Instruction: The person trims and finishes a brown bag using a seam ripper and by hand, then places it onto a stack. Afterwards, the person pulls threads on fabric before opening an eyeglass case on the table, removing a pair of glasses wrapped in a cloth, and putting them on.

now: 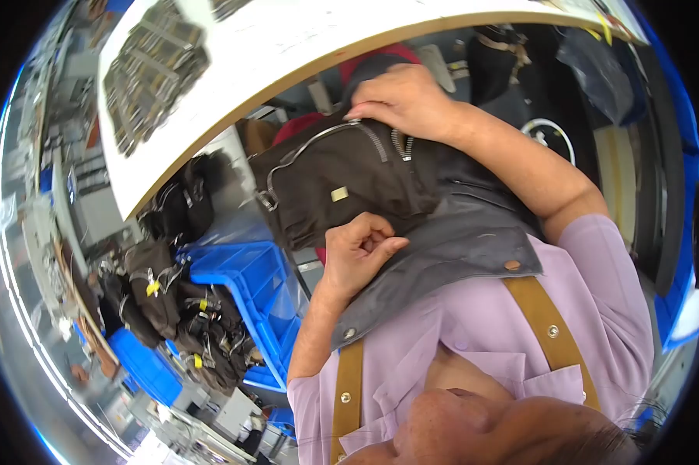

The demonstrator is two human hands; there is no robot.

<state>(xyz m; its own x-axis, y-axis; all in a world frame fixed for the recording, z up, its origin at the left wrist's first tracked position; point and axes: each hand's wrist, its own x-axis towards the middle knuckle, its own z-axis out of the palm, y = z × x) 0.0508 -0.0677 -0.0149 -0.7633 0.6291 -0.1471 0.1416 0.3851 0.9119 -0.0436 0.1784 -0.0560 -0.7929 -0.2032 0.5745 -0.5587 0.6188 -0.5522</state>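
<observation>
A dark brown fabric bag [341, 170] with silver zippers and a small pale label [339, 194] lies across my lap. At its far edge, my right hand [411, 101] is closed, with thumb and fingers pinching the zipper pull [352, 121] on the curved zipper. My left hand [355, 252] is by the bag's near edge, its fingers curled in and the thumb laid over towards them; nothing shows in it. A grey apron [450, 240] with tan straps spreads under the bag and near both hands.
A white table [264, 46] with a wooden edge curves ahead, carrying flat dark pieces [155, 70] in rows. To the left stand blue bins [245, 267] and a pile of dark bags [202, 325] with yellow tags. A clear plastic bag [597, 74] hangs at the right.
</observation>
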